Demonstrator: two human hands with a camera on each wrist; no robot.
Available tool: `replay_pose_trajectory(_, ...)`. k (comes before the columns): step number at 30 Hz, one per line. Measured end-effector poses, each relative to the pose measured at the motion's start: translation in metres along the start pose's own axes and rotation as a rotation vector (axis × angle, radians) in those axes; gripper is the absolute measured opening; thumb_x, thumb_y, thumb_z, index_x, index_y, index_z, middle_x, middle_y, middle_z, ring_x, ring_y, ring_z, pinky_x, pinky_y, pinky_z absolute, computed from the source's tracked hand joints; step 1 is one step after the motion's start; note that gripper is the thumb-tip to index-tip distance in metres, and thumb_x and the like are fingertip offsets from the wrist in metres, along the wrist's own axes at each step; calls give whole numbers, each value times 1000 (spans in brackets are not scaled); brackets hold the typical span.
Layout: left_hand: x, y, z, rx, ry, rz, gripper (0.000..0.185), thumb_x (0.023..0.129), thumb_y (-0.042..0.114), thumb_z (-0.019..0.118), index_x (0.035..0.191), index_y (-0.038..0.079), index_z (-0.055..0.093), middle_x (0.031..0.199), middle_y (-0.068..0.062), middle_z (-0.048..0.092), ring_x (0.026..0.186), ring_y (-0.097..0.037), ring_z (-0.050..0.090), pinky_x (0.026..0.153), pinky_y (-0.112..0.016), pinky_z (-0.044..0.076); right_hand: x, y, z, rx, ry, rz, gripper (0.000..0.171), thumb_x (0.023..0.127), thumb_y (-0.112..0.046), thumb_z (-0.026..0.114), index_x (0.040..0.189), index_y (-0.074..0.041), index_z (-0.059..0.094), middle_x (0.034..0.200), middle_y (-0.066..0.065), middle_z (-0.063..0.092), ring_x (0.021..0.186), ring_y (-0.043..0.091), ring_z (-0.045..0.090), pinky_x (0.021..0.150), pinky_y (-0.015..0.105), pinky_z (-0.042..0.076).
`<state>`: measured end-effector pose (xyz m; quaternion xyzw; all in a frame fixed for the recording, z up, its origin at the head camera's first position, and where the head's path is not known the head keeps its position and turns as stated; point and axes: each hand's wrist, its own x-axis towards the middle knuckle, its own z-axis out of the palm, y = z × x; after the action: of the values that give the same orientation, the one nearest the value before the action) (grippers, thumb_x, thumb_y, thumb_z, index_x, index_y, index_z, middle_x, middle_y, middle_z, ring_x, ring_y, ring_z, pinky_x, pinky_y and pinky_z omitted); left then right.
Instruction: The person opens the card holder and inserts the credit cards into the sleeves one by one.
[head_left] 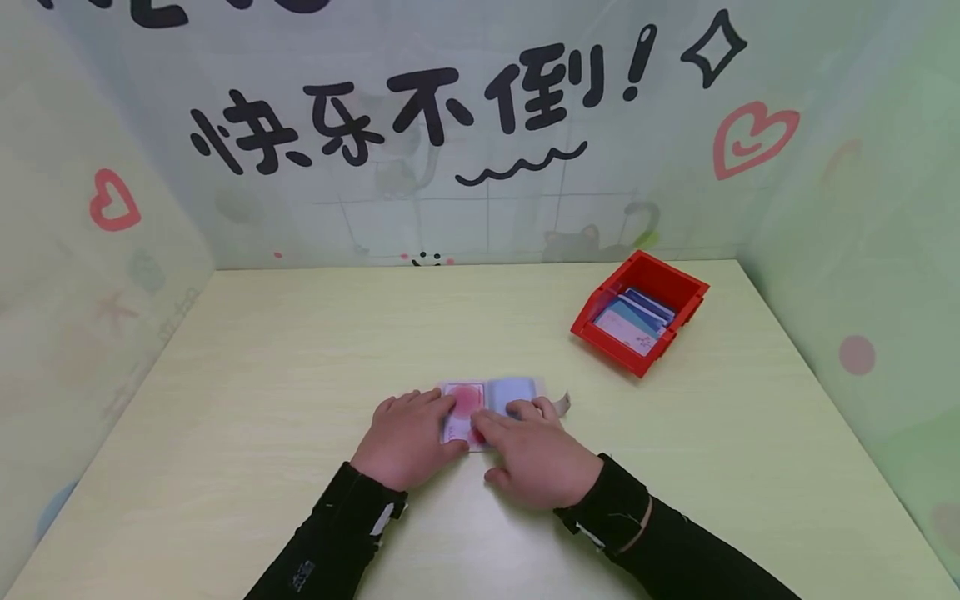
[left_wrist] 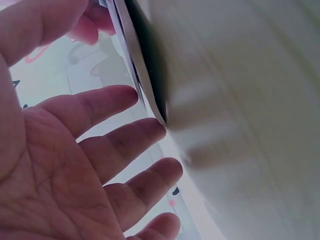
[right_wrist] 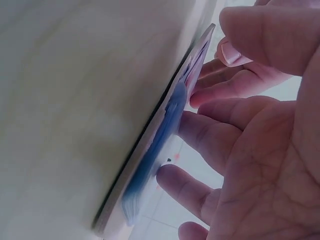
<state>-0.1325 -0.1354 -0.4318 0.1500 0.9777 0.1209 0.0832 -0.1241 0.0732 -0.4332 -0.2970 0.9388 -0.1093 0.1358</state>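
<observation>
The open booklet (head_left: 468, 402) lies against the fingers of left hand (head_left: 409, 437) and right hand (head_left: 538, 455), loosely spread and only touching.

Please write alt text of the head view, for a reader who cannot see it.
A person's left hand and right hand touch an open pink-and-blue booklet on a pale table. Farther back, to the right, a red bin holds cards; the wall behind bears black writing.

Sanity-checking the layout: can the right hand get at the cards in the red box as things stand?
Probably yes: the red box is open-topped, its cards showing, and nothing tall seems to block the right hand, though it'd first have to leave the booklet.
</observation>
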Motion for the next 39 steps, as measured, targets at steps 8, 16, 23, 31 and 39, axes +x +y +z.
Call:
replay_pose_trajectory(8, -1, -2, -2, -51, 51, 2, 65, 95, 46, 75, 147, 10, 60, 153, -18, 57, 146, -46, 49, 118, -66, 37, 0, 9, -15, 118, 143, 45, 57, 96, -34, 77, 146, -14, 60, 138, 1, 68, 131, 34, 55, 115, 58, 33)
replay_pose_trajectory(16, 0, -1, -3, -111, 131, -5, 63, 95, 42, 75, 148, 10, 59, 158, -20, 51, 148, -48, 44, 118, -67, 37, -2, 46, -56, 192, 249, 317, 55, 96, -30, 77, 146, -9, 62, 144, 11, 66, 134, 35, 60, 112, 56, 50)
replay_pose_trajectory(23, 0, 1, -3, -130, 184, -3, 63, 96, 40, 73, 149, 8, 58, 158, -21, 51, 148, -50, 44, 117, -68, 37, 0, 111, -79, 40, 322, 394, 50, 97, -25, 76, 139, 0, 65, 131, 22, 71, 120, 41, 66, 102, 57, 56)
replay_pose_trajectory(31, 2, 2, -1, -149, 227, -18, 62, 96, 37, 74, 148, 7, 59, 157, -20, 53, 148, -48, 45, 118, -66, 38, 8, 160, -99, -24, 245, 550, 64, 88, -22, 82, 143, 2, 59, 132, 25, 69, 111, 43, 63, 100, 63, 54)
replay_pose_trajectory(39, 3, 3, -3, -173, 250, -17, 60, 97, 37, 73, 147, 7, 60, 156, -19, 54, 148, -47, 46, 119, -65, 38, 16, 180, -97, -63, 149, 558, 45, 86, -24, 80, 123, 0, 69, 107, 17, 75, 104, 38, 62, 101, 66, 48)
